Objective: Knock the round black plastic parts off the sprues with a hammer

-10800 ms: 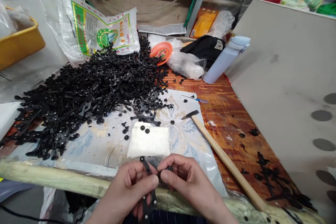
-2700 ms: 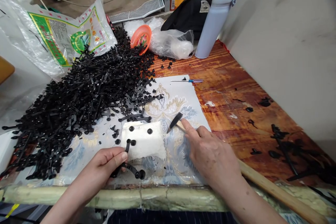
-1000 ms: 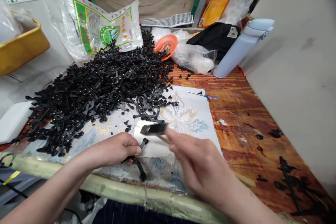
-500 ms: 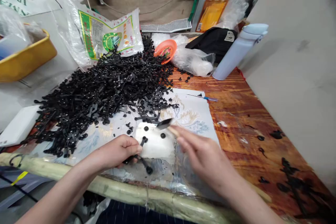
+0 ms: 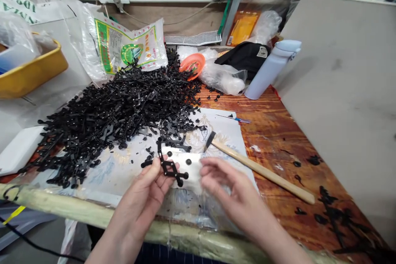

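Above the counter [image 5: 268, 142], the left grip [image 5: 145, 192] pinched the linkage [image 5: 172, 164] — near end slanting rightward — and the right grip [image 5: 230, 183], loosely parted, seemingly empty, hovered right of it.

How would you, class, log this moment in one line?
left hand: holding jointed black linkage | right hand: nothing visible in grip, near white pad | hammer: lying, head on patterned sheet, handle reaching wooden tabletop

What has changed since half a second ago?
The right hand has let go of the hammer, now lying right of the white pad. The left hand still holds the black linkage, turned so its diamond shows. The black pile and orange dish stayed put.
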The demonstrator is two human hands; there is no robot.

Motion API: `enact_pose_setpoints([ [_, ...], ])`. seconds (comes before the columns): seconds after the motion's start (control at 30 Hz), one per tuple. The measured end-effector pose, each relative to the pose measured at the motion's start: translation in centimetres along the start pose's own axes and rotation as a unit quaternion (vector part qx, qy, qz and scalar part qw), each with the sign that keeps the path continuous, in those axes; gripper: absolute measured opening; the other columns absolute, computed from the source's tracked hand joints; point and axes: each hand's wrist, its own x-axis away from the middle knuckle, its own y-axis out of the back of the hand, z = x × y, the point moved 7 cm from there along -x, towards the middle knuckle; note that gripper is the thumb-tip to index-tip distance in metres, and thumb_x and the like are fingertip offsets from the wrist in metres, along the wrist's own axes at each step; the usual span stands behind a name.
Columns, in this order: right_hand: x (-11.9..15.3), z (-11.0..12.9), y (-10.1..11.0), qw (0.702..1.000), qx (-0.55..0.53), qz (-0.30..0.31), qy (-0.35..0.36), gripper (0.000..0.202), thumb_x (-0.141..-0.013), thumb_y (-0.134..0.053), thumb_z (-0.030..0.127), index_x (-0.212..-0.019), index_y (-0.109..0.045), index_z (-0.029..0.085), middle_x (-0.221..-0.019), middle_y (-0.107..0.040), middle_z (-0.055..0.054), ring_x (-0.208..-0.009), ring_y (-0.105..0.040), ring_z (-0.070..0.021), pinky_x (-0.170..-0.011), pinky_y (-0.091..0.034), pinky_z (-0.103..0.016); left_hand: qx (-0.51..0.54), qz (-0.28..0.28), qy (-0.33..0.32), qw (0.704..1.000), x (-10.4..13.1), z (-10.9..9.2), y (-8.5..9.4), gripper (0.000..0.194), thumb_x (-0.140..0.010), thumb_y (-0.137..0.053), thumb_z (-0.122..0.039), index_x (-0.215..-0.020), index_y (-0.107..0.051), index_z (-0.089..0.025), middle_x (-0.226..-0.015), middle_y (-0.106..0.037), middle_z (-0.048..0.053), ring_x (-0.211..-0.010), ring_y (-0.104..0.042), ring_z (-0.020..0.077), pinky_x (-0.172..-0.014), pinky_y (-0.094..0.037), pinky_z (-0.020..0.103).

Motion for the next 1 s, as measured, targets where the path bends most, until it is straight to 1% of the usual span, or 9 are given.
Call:
enact_pose_setpoints([
  [0.13,1.4,-0.1,-4.9,0.948,-0.303,0.046,-0.092,0.024,-0.076,-0.070,0.039,-0.085,-0.059,0.019,-0.078,-0.066,-0.001,-0.069,-0.060,-0.0134,-0.067,-0.049,-0.027,0.042,0.044,0.002,0.998,0.7,1.4,-0.6,0.017,-0.090,-0.058,-0.027,-0.087,-0.071,-0.017,-0.088,-0.075,0.005,-0.087,-0.070,0.0170,-0.082,-0.056,0.027],
  [0.3,0.6,-0.9,-3.6,0.934,-0.339,0.012,-0.114,0.028,-0.074,-0.073,0.041,-0.075,-0.059,0.017,-0.063,-0.063,0.001,-0.056,-0.055,-0.0091,-0.057,-0.045,-0.022,-0.234,0.095,0.026,0.967,3.7,2.6,0.6,0.028,-0.083,-0.062,-0.042,-0.073,-0.074,-0.018,-0.070,-0.073,0.007,-0.066,-0.067,0.0205,-0.065,-0.055,0.030],
  [0.37,0.6,-0.5,-2.6,0.948,-0.281,0.050,-0.142,0.028,-0.071,-0.075,0.039,-0.071,-0.060,0.016,-0.057,-0.061,0.002,-0.051,-0.052,-0.0081,-0.053,-0.043,-0.021,-0.448,0.078,-0.141,0.879,5.3,-0.2,0.3,0.023,-0.078,-0.068,-0.035,-0.059,-0.071,-0.022,-0.054,-0.066,0.002,-0.055,-0.060,0.0183,-0.057,-0.049,0.028],
  [0.43,0.8,0.3,-2.4,0.950,-0.249,0.107,-0.155,0.026,-0.069,-0.077,0.037,-0.068,-0.061,0.016,-0.055,-0.059,0.004,-0.048,-0.050,-0.0070,-0.050,-0.041,-0.020,-0.535,0.039,-0.366,0.761,7.6,-3.8,-1.1,0.005,-0.070,-0.074,-0.027,-0.075,-0.074,-0.026,-0.075,-0.073,0.003,-0.077,-0.064,0.0231,-0.077,-0.048,0.032],
  [0.5,1.2,1.5,-3.0,0.941,-0.257,0.165,-0.148,0.024,-0.068,-0.078,0.035,-0.069,-0.063,0.016,-0.056,-0.059,0.004,-0.049,-0.050,-0.0067,-0.051,-0.042,-0.019,-0.583,0.061,-0.437,0.682,8.4,-5.0,-2.8,0.019,-0.066,-0.076,-0.030,-0.084,-0.075,-0.026,-0.090,-0.073,0.004,-0.092,-0.061,0.0268,-0.087,-0.043,0.034],
  [0.57,1.6,2.1,-3.8,0.929,-0.285,0.189,-0.142,0.024,-0.067,-0.080,0.034,-0.071,-0.063,0.017,-0.059,-0.060,0.004,-0.052,-0.053,-0.0073,-0.053,-0.044,-0.019,-0.634,0.122,-0.324,0.691,6.7,-4.2,-3.4,0.016,-0.074,-0.068,-0.039,-0.071,-0.073,-0.023,-0.070,-0.067,0.002,-0.076,-0.059,0.0221,-0.071,-0.044,0.029],
  [0.7,2.1,1.4,-4.9,0.925,-0.303,0.175,-0.148,0.026,-0.066,-0.080,0.034,-0.069,-0.061,0.016,-0.059,-0.061,0.003,-0.054,-0.054,-0.0081,-0.053,-0.044,-0.020,-0.597,0.218,-0.011,0.772,3.7,-0.6,-2.4,0.047,-0.084,-0.043,-0.049,-0.053,-0.061,-0.018,-0.049,-0.043,-0.003,-0.051,-0.038,0.0130,-0.051,-0.030,0.026],
  [0.83,2.2,0.3,-5.1,0.942,-0.259,0.167,-0.133,0.022,-0.071,-0.077,0.032,-0.071,-0.062,0.015,-0.060,-0.059,0.003,-0.055,-0.051,-0.0075,-0.054,-0.042,-0.020,-0.571,0.188,0.021,0.799,2.6,-0.3,-1.1,0.045,-0.078,-0.048,-0.050,-0.046,-0.048,-0.018,-0.048,-0.034,-0.005,-0.051,-0.030,0.0110,-0.050,-0.023,0.026],
  [1.0,2.0,0.0,-5.3,0.932,-0.293,0.146,-0.159,0.031,-0.069,-0.077,0.041,-0.069,-0.059,0.016,-0.057,-0.058,0.004,-0.052,-0.050,-0.0072,-0.054,-0.041,-0.020,-0.489,0.212,0.066,0.843,3.3,0.9,-0.4,0.028,-0.075,-0.060,-0.041,-0.064,-0.062,-0.015,-0.055,-0.052,-0.003,-0.051,-0.051,0.0121,-0.053,-0.035,0.023],
])
